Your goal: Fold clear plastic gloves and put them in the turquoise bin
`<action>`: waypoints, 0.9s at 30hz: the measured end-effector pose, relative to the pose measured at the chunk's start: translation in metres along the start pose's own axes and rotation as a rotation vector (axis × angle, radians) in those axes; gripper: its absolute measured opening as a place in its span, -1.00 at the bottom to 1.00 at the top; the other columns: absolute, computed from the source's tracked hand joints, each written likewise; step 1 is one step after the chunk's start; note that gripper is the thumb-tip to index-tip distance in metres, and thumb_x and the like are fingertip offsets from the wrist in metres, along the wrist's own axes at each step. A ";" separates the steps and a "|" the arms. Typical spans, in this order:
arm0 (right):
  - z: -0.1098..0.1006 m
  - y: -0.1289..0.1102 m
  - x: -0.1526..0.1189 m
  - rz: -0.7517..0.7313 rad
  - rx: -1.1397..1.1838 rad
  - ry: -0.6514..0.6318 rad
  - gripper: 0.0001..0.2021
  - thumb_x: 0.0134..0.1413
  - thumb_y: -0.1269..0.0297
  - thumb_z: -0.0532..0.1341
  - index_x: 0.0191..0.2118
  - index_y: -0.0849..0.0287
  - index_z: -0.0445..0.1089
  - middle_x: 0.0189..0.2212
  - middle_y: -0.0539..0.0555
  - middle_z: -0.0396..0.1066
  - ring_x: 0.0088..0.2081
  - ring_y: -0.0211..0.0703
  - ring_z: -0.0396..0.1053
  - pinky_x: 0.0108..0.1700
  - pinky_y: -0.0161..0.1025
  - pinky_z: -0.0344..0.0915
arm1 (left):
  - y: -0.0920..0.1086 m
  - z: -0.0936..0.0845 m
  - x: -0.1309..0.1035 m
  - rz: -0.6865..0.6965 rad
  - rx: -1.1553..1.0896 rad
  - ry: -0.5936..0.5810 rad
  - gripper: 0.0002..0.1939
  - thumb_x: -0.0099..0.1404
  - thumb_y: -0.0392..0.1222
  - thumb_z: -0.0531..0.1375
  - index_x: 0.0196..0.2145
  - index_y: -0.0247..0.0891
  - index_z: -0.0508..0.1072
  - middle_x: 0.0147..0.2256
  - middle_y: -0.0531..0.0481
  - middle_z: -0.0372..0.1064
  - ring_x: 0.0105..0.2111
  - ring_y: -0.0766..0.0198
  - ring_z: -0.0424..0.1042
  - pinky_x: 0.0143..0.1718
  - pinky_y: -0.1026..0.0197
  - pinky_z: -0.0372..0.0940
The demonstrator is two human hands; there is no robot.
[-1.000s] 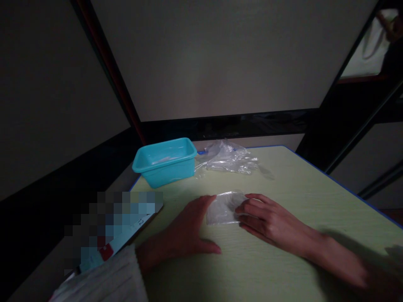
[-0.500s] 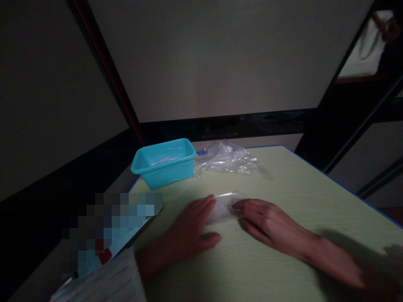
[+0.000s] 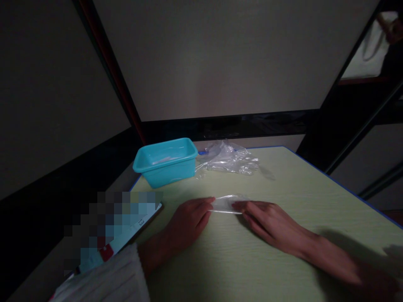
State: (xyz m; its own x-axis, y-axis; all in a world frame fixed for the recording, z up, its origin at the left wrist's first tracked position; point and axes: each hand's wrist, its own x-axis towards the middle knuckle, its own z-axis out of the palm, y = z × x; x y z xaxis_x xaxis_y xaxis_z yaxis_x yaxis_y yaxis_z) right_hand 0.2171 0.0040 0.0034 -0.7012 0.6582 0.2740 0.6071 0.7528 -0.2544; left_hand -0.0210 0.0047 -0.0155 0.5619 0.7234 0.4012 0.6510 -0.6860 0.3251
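Note:
A small clear plastic bag (image 3: pixel 226 204) lies low over the table between my two hands, its near edge drawn into a straight line. My left hand (image 3: pixel 190 222) is closed, with thumb and fingers pinching the bag's left end. At the right end, the bent fingers of my right hand (image 3: pixel 262 220) close on the plastic. The fingers cover both ends of the bag.
A turquoise plastic basket (image 3: pixel 168 170) stands at the table's back left, with something pale inside. Crumpled clear plastic (image 3: pixel 231 159) lies beside it. A partly blurred-out flat item (image 3: pixel 129 233) rests at the left edge. Behind the table (image 3: pixel 252 268) rises a panelled wall (image 3: pixel 220 63).
My left thumb has come up to the fingers and now pinches the bag's left end. The bag's near edge has lifted and straightened. My right hand has hardly moved.

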 end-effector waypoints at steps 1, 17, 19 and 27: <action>0.001 0.001 0.000 0.002 -0.005 -0.004 -0.77 0.26 0.33 -0.13 -0.24 0.20 0.24 -0.42 0.10 0.40 -0.43 -0.16 0.37 -0.38 -0.22 0.29 | 0.001 -0.001 0.000 0.023 0.002 0.035 -0.76 0.31 -0.34 -0.06 -0.22 -0.28 0.38 -0.09 -0.12 0.43 -0.12 0.20 0.43 -0.06 0.12 0.32; -0.022 -0.004 -0.002 0.015 0.312 -0.152 -0.72 0.25 0.23 -0.07 -0.34 0.17 0.32 -0.49 0.03 0.36 -0.44 -0.22 0.33 -0.36 -0.28 0.28 | 0.038 -0.036 -0.003 0.107 0.017 0.243 -0.72 0.37 -0.24 -0.09 -0.42 -0.25 0.35 -0.62 0.10 0.35 -0.64 0.35 0.35 -0.56 0.33 0.20; -0.026 -0.007 -0.003 0.045 0.395 -0.166 -0.72 0.24 0.19 -0.06 -0.41 0.16 0.27 -0.55 -0.01 0.28 -0.48 -0.24 0.27 -0.40 -0.29 0.26 | 0.042 -0.039 -0.002 -0.015 -0.131 0.210 -0.75 0.33 -0.22 -0.04 -0.48 -0.24 0.31 -0.63 0.11 0.31 -0.64 0.37 0.32 -0.59 0.36 0.18; -0.022 -0.005 -0.002 0.350 1.225 -0.486 -0.72 0.10 0.05 0.13 -0.29 0.21 0.22 -0.46 0.02 0.38 -0.45 -0.27 0.43 -0.39 -0.32 0.36 | 0.034 -0.026 0.011 -0.630 -1.023 0.009 -0.74 0.12 0.02 0.10 -0.45 -0.24 0.21 -0.63 0.14 0.26 -0.71 0.37 0.29 -0.75 0.38 0.21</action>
State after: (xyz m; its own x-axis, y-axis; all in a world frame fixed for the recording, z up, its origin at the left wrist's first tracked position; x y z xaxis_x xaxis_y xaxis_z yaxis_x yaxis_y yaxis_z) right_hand 0.2235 -0.0004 0.0246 -0.7945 0.5485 -0.2605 0.2391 -0.1117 -0.9645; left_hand -0.0057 -0.0126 0.0227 0.2844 0.9563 -0.0676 0.1008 0.0403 0.9941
